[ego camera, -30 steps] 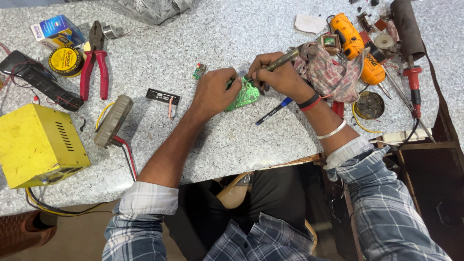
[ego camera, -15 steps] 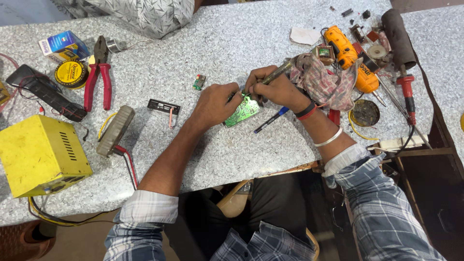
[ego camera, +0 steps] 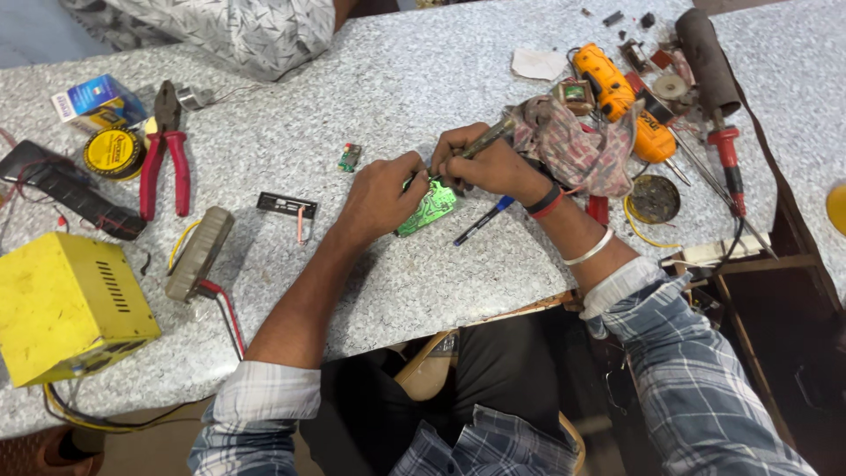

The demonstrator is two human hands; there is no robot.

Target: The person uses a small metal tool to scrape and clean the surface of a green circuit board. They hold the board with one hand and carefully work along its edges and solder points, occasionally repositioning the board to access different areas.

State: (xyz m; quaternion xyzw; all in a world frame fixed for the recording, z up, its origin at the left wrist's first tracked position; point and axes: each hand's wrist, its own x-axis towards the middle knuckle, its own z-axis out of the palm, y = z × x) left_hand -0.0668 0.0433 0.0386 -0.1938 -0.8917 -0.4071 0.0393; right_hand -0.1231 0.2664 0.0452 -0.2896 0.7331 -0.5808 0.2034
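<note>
A small green printed circuit board (ego camera: 426,207) is being pressed flat against the speckled grey stone worktop (ego camera: 352,291) near its middle by the left hand (ego camera: 381,194), fingers curled down onto its upper edge, seemingly so that it is kept from sliding. A slim metal-shafted soldering iron (ego camera: 483,141) is being gripped pen-fashion in the right hand (ego camera: 485,166), fingers closed tightly around it, its tip angled down toward the board for fine control. One blue pen (ego camera: 483,219) is lying just beside the board. One pair of red-handled pliers (ego camera: 164,150), one yellow metal box (ego camera: 66,304) and one orange handheld tool (ego camera: 621,97) are being kept well apart, within reach.
</note>
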